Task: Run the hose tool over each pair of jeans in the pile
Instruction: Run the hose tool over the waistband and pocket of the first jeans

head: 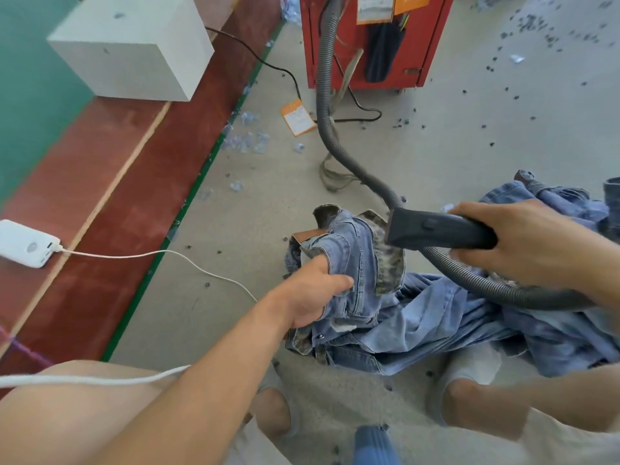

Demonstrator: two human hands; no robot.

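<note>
A pile of light-blue jeans (436,317) lies on the grey floor in front of my knees. My left hand (315,297) grips the waistband of the top pair (352,263) and holds it lifted, with the patterned pocket lining turned out. My right hand (523,243) is closed around the dark grey hose tool (432,231), whose square nozzle mouth sits against that lining. The ribbed hose (327,95) runs from the tool up to a red machine (372,41), and another loop of it lies across the pile under my right wrist.
A white power bank (25,243) with a white cable lies on the red-brown platform (110,203) at left, beside a white box (134,45). Denim scraps, clear plastic bits, an orange tag (298,117) and a black cord litter the floor. My feet are at the bottom.
</note>
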